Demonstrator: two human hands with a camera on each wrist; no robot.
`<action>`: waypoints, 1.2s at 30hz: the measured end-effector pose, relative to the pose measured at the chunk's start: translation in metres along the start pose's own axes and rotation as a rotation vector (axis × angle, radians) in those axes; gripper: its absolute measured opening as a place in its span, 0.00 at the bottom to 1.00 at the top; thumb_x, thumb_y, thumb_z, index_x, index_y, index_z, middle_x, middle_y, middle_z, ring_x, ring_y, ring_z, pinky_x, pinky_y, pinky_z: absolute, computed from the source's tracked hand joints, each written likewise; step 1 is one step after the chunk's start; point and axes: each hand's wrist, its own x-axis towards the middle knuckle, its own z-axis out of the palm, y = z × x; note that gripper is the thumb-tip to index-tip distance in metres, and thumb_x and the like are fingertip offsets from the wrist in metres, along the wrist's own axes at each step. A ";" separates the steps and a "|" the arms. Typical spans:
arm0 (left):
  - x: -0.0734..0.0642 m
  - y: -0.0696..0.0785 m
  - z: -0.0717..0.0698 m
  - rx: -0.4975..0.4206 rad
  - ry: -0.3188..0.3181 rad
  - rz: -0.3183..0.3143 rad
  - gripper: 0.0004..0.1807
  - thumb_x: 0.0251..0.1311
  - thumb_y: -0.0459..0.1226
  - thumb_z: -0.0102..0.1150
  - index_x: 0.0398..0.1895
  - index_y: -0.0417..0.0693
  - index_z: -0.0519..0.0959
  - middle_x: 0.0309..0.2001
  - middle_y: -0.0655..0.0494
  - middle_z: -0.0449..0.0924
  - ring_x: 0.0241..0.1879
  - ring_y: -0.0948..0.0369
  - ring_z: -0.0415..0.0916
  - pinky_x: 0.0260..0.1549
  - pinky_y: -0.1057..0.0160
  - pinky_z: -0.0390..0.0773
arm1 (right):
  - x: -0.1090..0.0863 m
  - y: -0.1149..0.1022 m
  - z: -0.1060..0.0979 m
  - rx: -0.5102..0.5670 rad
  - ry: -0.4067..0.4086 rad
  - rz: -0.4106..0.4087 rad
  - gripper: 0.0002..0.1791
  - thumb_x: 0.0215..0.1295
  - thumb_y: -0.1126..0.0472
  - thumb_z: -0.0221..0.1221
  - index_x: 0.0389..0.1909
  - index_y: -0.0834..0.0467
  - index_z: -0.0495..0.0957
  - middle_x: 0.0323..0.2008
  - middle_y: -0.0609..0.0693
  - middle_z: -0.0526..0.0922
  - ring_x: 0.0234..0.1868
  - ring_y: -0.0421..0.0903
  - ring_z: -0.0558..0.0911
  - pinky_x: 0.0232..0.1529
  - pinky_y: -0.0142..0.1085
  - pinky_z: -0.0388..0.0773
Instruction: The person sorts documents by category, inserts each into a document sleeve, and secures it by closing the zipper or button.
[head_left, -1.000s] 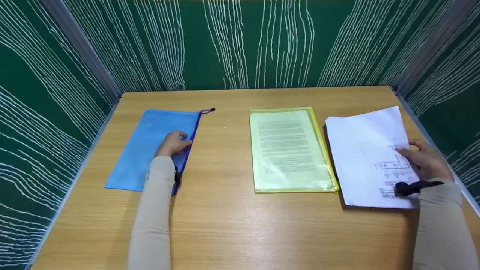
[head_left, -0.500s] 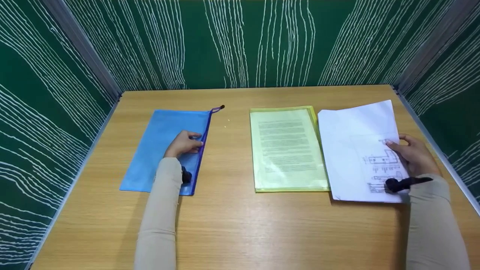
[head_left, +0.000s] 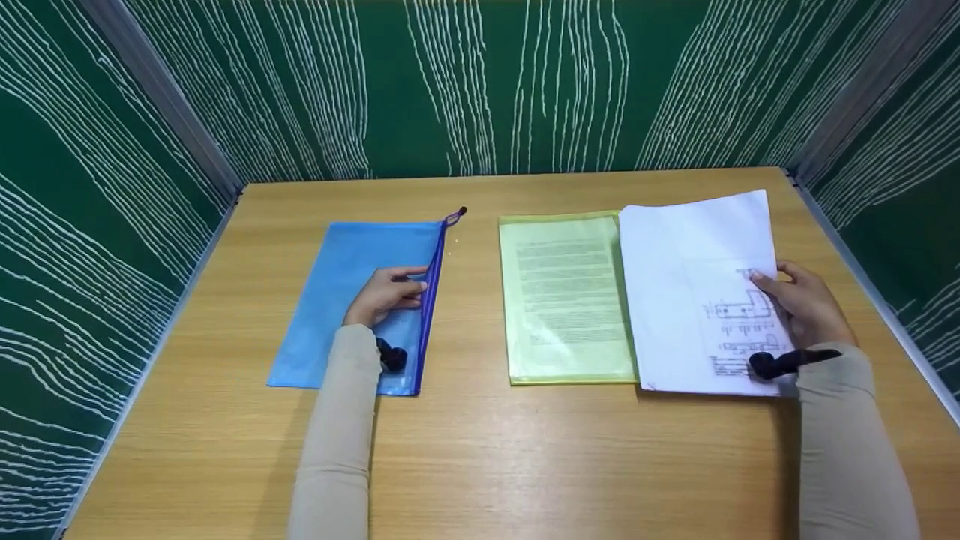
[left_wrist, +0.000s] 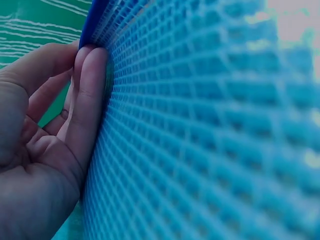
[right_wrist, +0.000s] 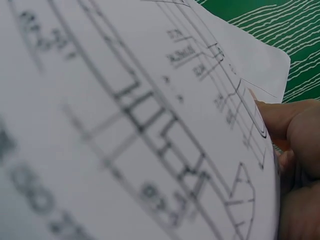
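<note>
The blue pouch (head_left: 345, 281) and papers (head_left: 682, 296) have moved inward. Your left hand (head_left: 386, 296) pinches the pouch's zip edge; your right (head_left: 810, 304) grips the papers' right edge. The yellow folder (head_left: 570, 373) lies between, its right side covered by the papers.

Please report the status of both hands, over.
Left hand pinches blue pouch by edge. Right hand grips white paper. Head view: white paper hides part of yellow pouch.

Sleeves, two: left sleeve (head_left: 334, 442) and right sleeve (head_left: 855, 442), long, plain beige, lightly creased. Wrist fittings, two: left fitting (head_left: 391, 356), black, rounded; right fitting (head_left: 766, 365), black, round-headed, with black band (head_left: 814, 358).
</note>
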 end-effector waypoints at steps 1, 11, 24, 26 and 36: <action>0.001 -0.001 0.001 -0.027 -0.005 0.005 0.24 0.61 0.33 0.61 0.62 0.47 0.75 0.38 0.52 0.82 0.30 0.63 0.81 0.35 0.66 0.83 | 0.000 -0.001 0.002 0.026 -0.004 -0.009 0.38 0.58 0.39 0.60 0.69 0.42 0.60 0.32 0.34 0.79 0.34 0.34 0.81 0.36 0.28 0.78; 0.004 -0.005 0.010 -0.167 -0.011 0.026 0.25 0.61 0.32 0.61 0.63 0.48 0.75 0.36 0.53 0.80 0.29 0.63 0.79 0.34 0.67 0.82 | 0.001 -0.014 0.033 0.076 -0.032 -0.049 0.36 0.63 0.42 0.57 0.71 0.46 0.59 0.31 0.35 0.81 0.34 0.34 0.82 0.37 0.27 0.80; 0.009 -0.004 0.031 -0.345 0.010 0.012 0.25 0.61 0.31 0.60 0.63 0.47 0.73 0.37 0.55 0.79 0.30 0.64 0.78 0.33 0.68 0.80 | 0.002 -0.029 0.077 0.142 -0.129 -0.058 0.38 0.66 0.45 0.55 0.74 0.49 0.54 0.31 0.39 0.83 0.32 0.37 0.83 0.33 0.30 0.80; 0.009 -0.003 0.035 -0.366 0.008 0.012 0.25 0.61 0.31 0.60 0.63 0.47 0.74 0.36 0.54 0.79 0.30 0.64 0.78 0.34 0.68 0.80 | 0.002 -0.032 0.084 0.176 -0.148 -0.055 0.38 0.67 0.46 0.56 0.74 0.50 0.54 0.31 0.40 0.83 0.31 0.38 0.84 0.32 0.30 0.80; 0.012 -0.001 0.058 -0.449 -0.007 0.044 0.24 0.61 0.29 0.59 0.63 0.45 0.74 0.35 0.54 0.79 0.29 0.64 0.78 0.33 0.67 0.80 | 0.003 -0.041 0.121 0.238 -0.242 -0.102 0.34 0.71 0.52 0.52 0.74 0.56 0.53 0.30 0.42 0.83 0.29 0.39 0.84 0.31 0.31 0.81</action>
